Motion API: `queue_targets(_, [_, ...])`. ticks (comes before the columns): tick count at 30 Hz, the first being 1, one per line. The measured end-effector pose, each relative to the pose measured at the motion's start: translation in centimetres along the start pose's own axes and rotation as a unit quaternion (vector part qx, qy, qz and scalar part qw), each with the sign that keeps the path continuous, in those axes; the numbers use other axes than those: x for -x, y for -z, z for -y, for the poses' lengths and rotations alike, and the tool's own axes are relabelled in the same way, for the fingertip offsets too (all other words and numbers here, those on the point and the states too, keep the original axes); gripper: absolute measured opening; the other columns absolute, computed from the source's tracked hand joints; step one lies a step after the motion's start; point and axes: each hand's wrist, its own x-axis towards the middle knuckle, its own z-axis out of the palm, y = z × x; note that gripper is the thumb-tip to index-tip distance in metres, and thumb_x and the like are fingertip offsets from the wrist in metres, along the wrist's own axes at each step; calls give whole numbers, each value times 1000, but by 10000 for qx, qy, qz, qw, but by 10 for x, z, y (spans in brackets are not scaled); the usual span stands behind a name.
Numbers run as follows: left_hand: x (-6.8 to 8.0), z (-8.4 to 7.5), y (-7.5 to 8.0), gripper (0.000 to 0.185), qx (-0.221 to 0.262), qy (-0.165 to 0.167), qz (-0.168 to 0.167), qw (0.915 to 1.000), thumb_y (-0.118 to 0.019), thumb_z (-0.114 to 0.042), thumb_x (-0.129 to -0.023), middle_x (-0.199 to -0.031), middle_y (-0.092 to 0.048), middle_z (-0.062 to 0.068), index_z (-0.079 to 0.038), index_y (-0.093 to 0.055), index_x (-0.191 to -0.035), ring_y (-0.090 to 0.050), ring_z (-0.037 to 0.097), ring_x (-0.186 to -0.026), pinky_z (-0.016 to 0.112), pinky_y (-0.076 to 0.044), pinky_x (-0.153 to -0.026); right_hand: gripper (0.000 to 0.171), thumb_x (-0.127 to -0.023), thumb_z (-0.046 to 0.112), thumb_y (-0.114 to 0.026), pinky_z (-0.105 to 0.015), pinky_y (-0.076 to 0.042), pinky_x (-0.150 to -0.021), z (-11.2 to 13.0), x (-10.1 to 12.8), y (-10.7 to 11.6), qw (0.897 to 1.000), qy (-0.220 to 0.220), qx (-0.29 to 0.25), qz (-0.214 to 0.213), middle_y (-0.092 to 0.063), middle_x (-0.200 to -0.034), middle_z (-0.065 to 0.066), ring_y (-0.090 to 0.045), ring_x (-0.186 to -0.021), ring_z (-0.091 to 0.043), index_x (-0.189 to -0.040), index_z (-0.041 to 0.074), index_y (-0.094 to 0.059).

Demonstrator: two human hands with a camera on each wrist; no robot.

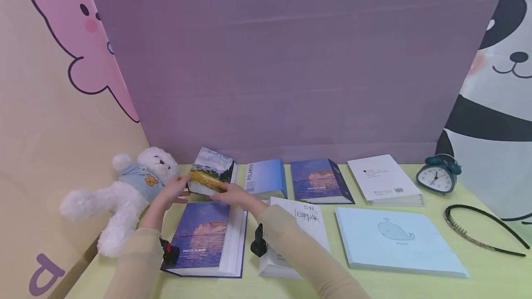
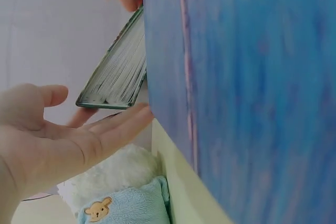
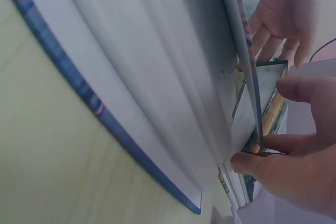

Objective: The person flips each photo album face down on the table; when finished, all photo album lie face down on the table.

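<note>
A thick album with a painted wheat-field cover (image 1: 211,170) is tilted up at the back left, its page edges (image 2: 118,66) showing in the left wrist view. My right hand (image 1: 238,196) pinches its near right corner, thumb over the cover. Along the left edge lies my left hand (image 1: 173,191), its fingers extended at the album and its thumb apart in the left wrist view. Just in front of both hands, a purple photo album (image 1: 203,232) lies on the table, its cover slightly raised. A white teddy bear (image 1: 143,188) in a blue top leans left of my left hand.
Behind, a blue Polaroid album (image 1: 266,176), another purple album (image 1: 313,181) and a white album (image 1: 384,179) stand in a row. Nearer are a white book (image 1: 297,211) and a pale blue whale album (image 1: 395,241). At right are an alarm clock (image 1: 436,176) and a black headband (image 1: 484,211).
</note>
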Motion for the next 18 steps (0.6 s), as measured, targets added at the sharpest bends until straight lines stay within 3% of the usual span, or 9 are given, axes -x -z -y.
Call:
queue_targets(5, [1, -2, -1, 57, 449, 140, -93, 9988, -23, -31, -104, -145, -16, 35, 9, -12, -142, -39, 48, -126, 45, -48, -96, 61, -91, 37, -58, -46, -38, -106, 2, 1, -2, 9999, 68, -150, 0, -40, -146, -11, -38, -134, -30, -144, 15, -38])
queue_targets(11, [0, -1, 0, 58, 680, 49, -251, 9974, -22, -29, -104, -145, -15, 35, 10, -6, -143, -40, 47, -124, 42, -46, -100, 52, -94, 34, -54, -48, -35, -108, 7, 1, -2, 9996, 271, -11, 89, -38, -149, -8, -33, -138, -30, -142, 19, -43])
queue_targets(18, [-1, -1, 0, 59, 1055, 20, -266, 9941, -21, -30, -103, -146, -17, 33, 6, -4, -146, -36, 51, -127, 52, -42, -101, 48, -97, 29, -51, -45, -32, -111, 13, -1, -2, 9994, 296, 84, 146, -32, -152, -6, -28, -140, -28, -141, 13, -44])
